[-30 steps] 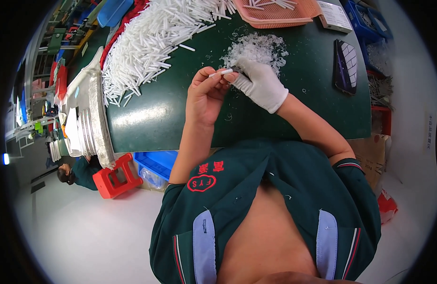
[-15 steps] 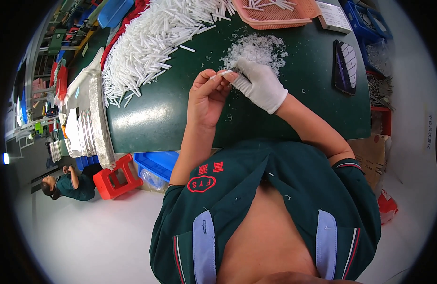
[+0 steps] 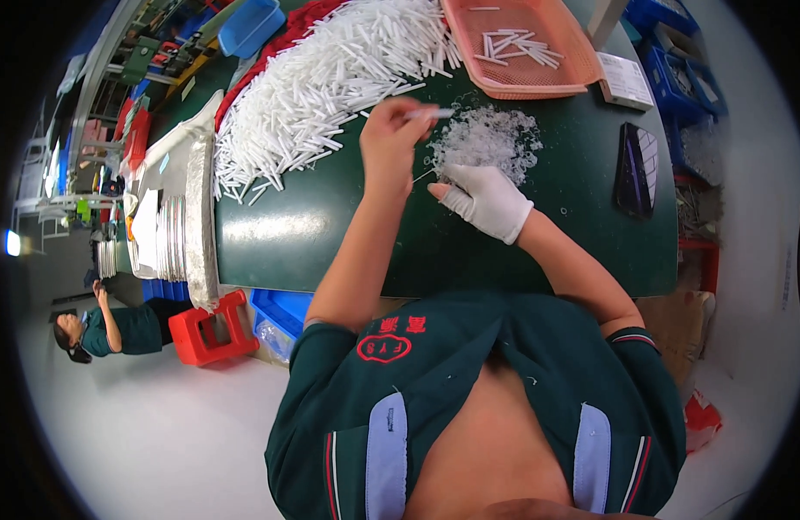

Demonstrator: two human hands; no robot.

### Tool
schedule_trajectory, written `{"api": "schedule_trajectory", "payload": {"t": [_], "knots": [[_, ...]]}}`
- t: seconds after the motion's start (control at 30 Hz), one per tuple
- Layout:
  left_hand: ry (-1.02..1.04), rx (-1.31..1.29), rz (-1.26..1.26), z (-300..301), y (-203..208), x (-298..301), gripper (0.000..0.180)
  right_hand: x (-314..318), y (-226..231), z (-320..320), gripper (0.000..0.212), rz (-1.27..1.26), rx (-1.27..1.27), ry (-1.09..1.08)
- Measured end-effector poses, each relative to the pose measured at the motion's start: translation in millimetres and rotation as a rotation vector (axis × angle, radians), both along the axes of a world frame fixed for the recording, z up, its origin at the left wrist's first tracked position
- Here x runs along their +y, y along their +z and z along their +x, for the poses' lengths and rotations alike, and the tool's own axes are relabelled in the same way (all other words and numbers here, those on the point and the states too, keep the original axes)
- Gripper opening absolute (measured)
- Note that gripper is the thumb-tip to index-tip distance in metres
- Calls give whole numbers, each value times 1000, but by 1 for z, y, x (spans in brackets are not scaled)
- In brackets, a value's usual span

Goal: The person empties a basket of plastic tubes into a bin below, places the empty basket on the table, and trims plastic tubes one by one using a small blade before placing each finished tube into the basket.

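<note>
My bare left hand [image 3: 389, 143] is raised over the green table [image 3: 304, 247], its fingers closed on a short white plastic tube [image 3: 441, 113] that is smeared by motion. Below and to the right, my right hand [image 3: 488, 201] wears a white glove with a bare fingertip showing. It is closed round a thin, pointed tool [image 3: 424, 176], whose handle is hidden in the fingers. A heap of clear, curly plastic scraps [image 3: 491, 143] lies just beyond the glove. Left of my left hand spreads a large pile of similar white tubes [image 3: 322, 87].
A pink basket [image 3: 538, 92] at the far side holds several tubes. To its right are a small white box [image 3: 625, 81] and a dark phone [image 3: 636, 169]. Blue bins [image 3: 664, 78] stand beyond the right edge. A red stool [image 3: 213, 334] and another person [image 3: 127, 329] are at left.
My hands have come apart: the left moved up and away with the tube, the right drew down toward me with the tool. The view has shifted, showing more of the basket.
</note>
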State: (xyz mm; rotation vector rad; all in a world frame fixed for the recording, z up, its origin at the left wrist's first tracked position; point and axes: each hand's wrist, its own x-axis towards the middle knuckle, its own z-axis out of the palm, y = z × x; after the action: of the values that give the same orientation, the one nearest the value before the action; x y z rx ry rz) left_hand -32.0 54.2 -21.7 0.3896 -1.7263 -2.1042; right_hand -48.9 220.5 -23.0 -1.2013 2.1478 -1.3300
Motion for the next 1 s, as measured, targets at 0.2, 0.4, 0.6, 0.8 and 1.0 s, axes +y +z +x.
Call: {"api": "schedule_trajectory", "payload": {"t": [0.2, 0.4, 0.6, 0.8, 1.0], "knots": [[-67, 223, -445, -87, 12, 14, 27, -4, 1, 2, 36, 58, 44, 18], [100, -65, -1301, -38, -13, -39, 25, -2, 4, 3, 34, 27, 11, -44], [-102, -370, -1642, -3, -18, -92, 28, -4, -2, 5, 33, 20, 53, 11], [-217, -350, -1681, -9, -14, -107, 18, -3, 4, 3, 35, 111, 14, -4], [-272, -453, -1116, 12, -12, -92, 32, -2, 8, 5, 35, 137, -21, -60]]}}
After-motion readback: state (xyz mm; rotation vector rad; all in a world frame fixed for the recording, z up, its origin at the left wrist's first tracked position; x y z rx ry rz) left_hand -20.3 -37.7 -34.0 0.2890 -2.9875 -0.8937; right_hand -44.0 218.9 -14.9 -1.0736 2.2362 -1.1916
